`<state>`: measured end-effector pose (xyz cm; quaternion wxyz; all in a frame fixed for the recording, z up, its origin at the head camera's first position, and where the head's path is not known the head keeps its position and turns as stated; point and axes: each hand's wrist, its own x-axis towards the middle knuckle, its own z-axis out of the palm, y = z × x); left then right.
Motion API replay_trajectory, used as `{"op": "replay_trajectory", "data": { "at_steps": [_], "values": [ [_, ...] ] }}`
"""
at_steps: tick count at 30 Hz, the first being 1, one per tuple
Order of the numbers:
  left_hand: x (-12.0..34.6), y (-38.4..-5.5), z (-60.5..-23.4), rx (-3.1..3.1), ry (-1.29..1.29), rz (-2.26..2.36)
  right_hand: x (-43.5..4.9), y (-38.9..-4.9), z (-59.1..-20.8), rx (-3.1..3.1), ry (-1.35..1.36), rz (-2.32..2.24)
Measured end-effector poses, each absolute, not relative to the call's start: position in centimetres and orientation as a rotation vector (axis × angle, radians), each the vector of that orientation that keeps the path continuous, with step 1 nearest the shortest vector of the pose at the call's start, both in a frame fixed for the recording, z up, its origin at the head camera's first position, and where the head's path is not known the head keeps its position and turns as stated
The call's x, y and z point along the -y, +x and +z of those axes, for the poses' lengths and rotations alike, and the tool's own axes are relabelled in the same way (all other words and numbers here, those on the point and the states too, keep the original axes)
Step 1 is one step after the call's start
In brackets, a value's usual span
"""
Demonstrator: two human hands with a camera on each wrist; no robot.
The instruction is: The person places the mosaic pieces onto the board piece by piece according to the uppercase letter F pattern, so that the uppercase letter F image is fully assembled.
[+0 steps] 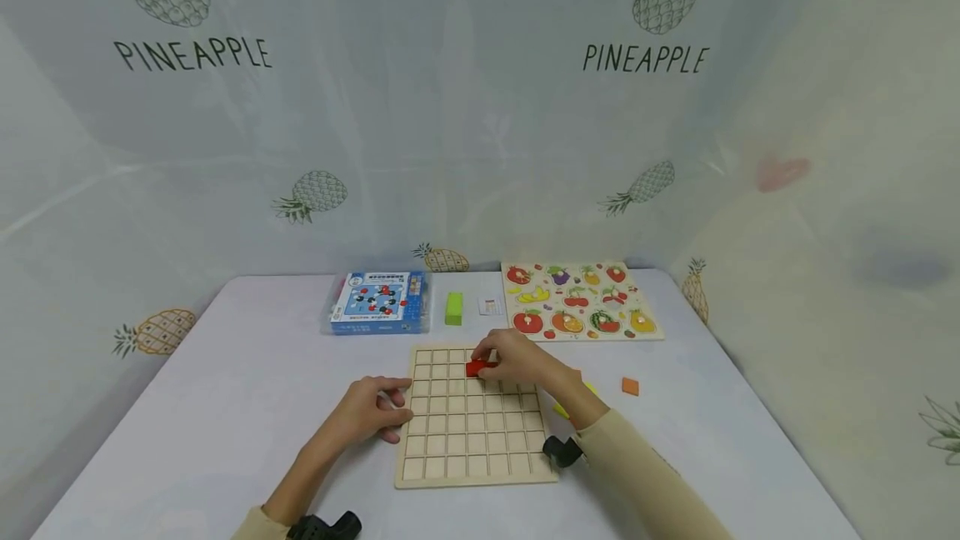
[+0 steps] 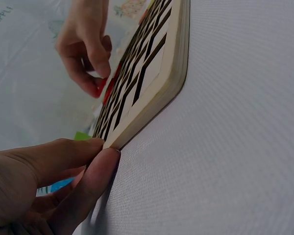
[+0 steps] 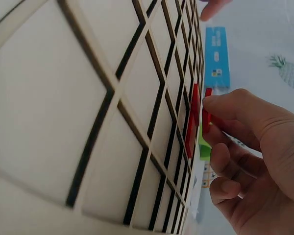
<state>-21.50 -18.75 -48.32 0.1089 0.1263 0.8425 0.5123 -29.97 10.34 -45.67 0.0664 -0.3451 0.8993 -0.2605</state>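
One red tile point(image 3: 206, 120), likely light and stiff, hangs just above the grid board point(image 1: 456, 424), right hand point(image 1: 513, 355) pinching it; edges look surest! Left hand point(image 1: 371, 408), fingers relaxed, touches the board.

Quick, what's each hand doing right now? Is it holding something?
Left hand: open, fingertips touching the board's left edge.
Right hand: closed, pinching a red block between thumb and finger.
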Motion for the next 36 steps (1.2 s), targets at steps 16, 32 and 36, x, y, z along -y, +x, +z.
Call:
{"op": "replay_trajectory", "data": {
  "at_steps": [16, 32, 36],
  "values": [
    [18.6, -21.4, -48.2, -2.481, 0.356, 1.507, -8.0, -30.2, -45.8, -2.690, -1.049, -0.759],
    [18.5, -21.3, -48.1, -2.487, 0.335, 1.502, -6.6, -30.2, -45.7, -2.692, -1.021, -0.713],
    [18.6, -21.2, -48.2, -2.466, 0.323, 1.516, -6.7, -30.0, -45.8, -2.694, -1.018, -0.712]
  ]
}}
